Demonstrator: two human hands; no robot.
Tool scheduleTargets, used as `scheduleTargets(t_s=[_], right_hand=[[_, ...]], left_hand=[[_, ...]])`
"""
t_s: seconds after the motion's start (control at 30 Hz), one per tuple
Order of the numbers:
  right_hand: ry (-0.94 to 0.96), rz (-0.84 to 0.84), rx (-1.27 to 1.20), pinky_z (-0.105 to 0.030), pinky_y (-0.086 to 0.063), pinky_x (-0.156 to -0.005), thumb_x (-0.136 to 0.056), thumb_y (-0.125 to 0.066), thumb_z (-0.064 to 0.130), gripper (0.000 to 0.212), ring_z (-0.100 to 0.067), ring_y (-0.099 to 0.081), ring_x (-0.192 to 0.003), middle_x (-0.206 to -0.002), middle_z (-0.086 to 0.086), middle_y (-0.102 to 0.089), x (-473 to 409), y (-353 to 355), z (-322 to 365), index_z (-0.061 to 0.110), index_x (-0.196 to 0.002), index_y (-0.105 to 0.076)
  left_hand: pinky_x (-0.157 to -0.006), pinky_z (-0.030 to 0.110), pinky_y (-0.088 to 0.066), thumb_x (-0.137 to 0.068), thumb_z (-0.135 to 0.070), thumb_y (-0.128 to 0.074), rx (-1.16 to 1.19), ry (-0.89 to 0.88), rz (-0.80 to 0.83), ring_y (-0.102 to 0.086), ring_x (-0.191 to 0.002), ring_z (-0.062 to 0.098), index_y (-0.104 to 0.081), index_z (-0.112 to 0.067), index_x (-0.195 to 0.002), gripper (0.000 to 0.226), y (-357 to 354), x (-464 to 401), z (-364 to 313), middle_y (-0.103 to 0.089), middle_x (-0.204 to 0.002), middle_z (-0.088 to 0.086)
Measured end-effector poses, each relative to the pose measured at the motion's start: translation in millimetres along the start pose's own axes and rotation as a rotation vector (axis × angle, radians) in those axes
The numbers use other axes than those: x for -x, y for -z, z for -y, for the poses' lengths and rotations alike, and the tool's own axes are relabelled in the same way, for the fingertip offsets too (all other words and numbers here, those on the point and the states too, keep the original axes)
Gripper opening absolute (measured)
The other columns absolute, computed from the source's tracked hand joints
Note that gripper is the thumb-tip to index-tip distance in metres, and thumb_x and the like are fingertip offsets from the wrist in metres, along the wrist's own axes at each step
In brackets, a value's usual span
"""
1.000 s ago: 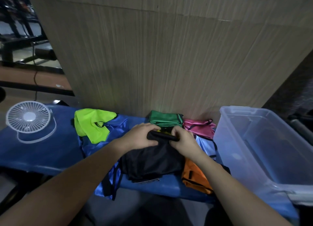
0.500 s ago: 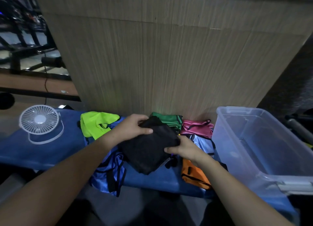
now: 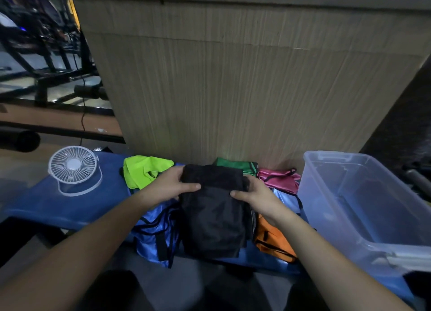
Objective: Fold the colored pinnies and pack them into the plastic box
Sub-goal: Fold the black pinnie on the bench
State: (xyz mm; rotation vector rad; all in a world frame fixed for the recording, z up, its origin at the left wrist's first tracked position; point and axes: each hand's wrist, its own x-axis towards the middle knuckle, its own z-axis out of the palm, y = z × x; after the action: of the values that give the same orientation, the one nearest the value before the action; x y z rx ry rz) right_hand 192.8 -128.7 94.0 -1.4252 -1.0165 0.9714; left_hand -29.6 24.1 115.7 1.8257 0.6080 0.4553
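Since half a second ago the black pinny [image 3: 213, 211] has turned to hang lengthwise toward the near edge of the blue worktop [image 3: 51, 204]. Left hand [image 3: 171, 186] and right hand [image 3: 253, 195] each pinch its far end, thumbs on top, fingers curled beneath. It lies over the blue pinny [image 3: 155, 231], beside the orange one [image 3: 271, 240]; the plastic box [image 3: 363, 208] stands right

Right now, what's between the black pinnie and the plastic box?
Head view: the right hand gripping the black pinnie, then the pink pinnie, a light blue pinnie and an orange pinnie before the plastic box.
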Motion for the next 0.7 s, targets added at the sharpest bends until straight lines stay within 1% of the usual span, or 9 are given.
scheduleTargets(t_s=[0.03,0.1,0.17,0.23,0.33,0.43,0.5,0.6,0.7], right_hand=[[-0.003,-0.012,0.045,-0.035,-0.055,-0.097,-0.088,-0.070,-0.003,0.038,-0.020,-0.069,-0.109,-0.118,-0.005,-0.072,-6,2,-1,0.006,-0.124,-0.061],[-0.004,-0.040,0.133,-0.023,-0.057,-0.082,-0.088,-0.068,-0.004,0.030,-0.018,-0.071,-0.100,-0.110,-0.004,-0.074,-18,8,0,0.006,-0.117,-0.065],[-0.012,-0.096,0.234,-0.010,-0.049,-0.059,-0.089,-0.069,-0.001,0.022,-0.010,-0.070,-0.080,-0.095,0.002,-0.073,-30,15,6,0.011,-0.106,-0.066],[-0.019,-0.161,0.338,-0.009,-0.038,-0.041,-0.089,-0.070,0.004,0.019,0.002,-0.060,-0.052,-0.082,0.003,-0.068,-45,22,6,0.012,-0.105,-0.065],[-0.054,-0.179,0.315,-0.022,-0.036,-0.028,-0.091,-0.066,-0.001,0.020,-0.003,-0.051,-0.037,-0.077,-0.002,-0.063,-68,31,3,0.010,-0.108,-0.065],[-0.129,-0.201,0.131,-0.036,-0.056,-0.041,-0.092,-0.062,-0.005,0.018,-0.019,-0.066,-0.071,-0.089,-0.004,-0.062,-84,37,-1,0.010,-0.104,-0.064],[-0.143,-0.216,0.094,-0.042,-0.060,-0.049,-0.093,-0.061,-0.005,0.017,-0.022,-0.066,-0.080,-0.090,-0.004,-0.063,-92,41,-7,0.010,-0.101,-0.064],[-0.125,-0.220,0.123,-0.043,-0.063,-0.060,-0.091,-0.062,-0.008,0.018,-0.016,-0.062,-0.080,-0.084,-0.002,-0.058,-100,46,-19,0.010,-0.093,-0.061],[-0.109,-0.183,0.153,-0.033,-0.062,-0.061,-0.088,-0.059,-0.016,0.029,-0.014,-0.060,-0.076,-0.079,-0.003,-0.055,-96,49,-28,0.013,-0.084,-0.058]], left_hand=[[-0.092,0.062,-0.053,-0.073,-0.037,-0.082,-0.030,0.027,-0.003,-0.068,-0.111,0.030,-0.068,-0.024,-0.121,0.052,0,-6,2,-0.073,-0.117,0.006],[-0.070,0.044,-0.059,-0.080,-0.025,-0.080,-0.073,0.043,-0.026,-0.072,-0.096,0.024,-0.068,-0.022,-0.117,0.039,-1,-23,5,-0.074,-0.109,0.010],[-0.046,0.026,-0.049,-0.088,-0.010,-0.073,-0.134,0.038,-0.065,-0.068,-0.085,0.017,-0.067,-0.020,-0.114,0.028,-2,-43,4,-0.075,-0.104,0.009],[-0.038,0.021,-0.042,-0.090,-0.007,-0.070,-0.156,0.023,-0.099,-0.066,-0.084,0.017,-0.067,-0.020,-0.114,0.027,-3,-65,5,-0.076,-0.103,0.006],[-0.044,0.025,-0.053,-0.093,-0.004,-0.066,-0.065,0.059,-0.116,-0.068,-0.082,0.012,-0.065,-0.016,-0.116,0.026,-7,-95,8,-0.073,-0.100,0.005],[-0.060,0.033,-0.062,-0.095,-0.002,-0.062,0.083,0.098,-0.118,-0.069,-0.084,0.010,-0.062,-0.012,-0.118,0.025,-12,-117,16,-0.069,-0.100,0.003],[-0.069,0.035,-0.062,-0.096,-0.003,-0.062,0.119,0.096,-0.123,-0.068,-0.092,0.013,-0.063,-0.013,-0.115,0.021,-13,-129,26,-0.069,-0.101,0.001],[-0.080,0.031,-0.058,-0.094,0.000,-0.063,0.110,0.051,-0.112,-0.063,-0.095,0.012,-0.062,-0.015,-0.100,0.017,-13,-135,41,-0.065,-0.093,-0.002],[-0.080,0.024,-0.044,-0.086,0.009,-0.067,-0.017,-0.078,-0.064,-0.056,-0.086,0.007,-0.062,-0.011,-0.093,0.022,-11,-127,53,-0.061,-0.086,-0.002]])
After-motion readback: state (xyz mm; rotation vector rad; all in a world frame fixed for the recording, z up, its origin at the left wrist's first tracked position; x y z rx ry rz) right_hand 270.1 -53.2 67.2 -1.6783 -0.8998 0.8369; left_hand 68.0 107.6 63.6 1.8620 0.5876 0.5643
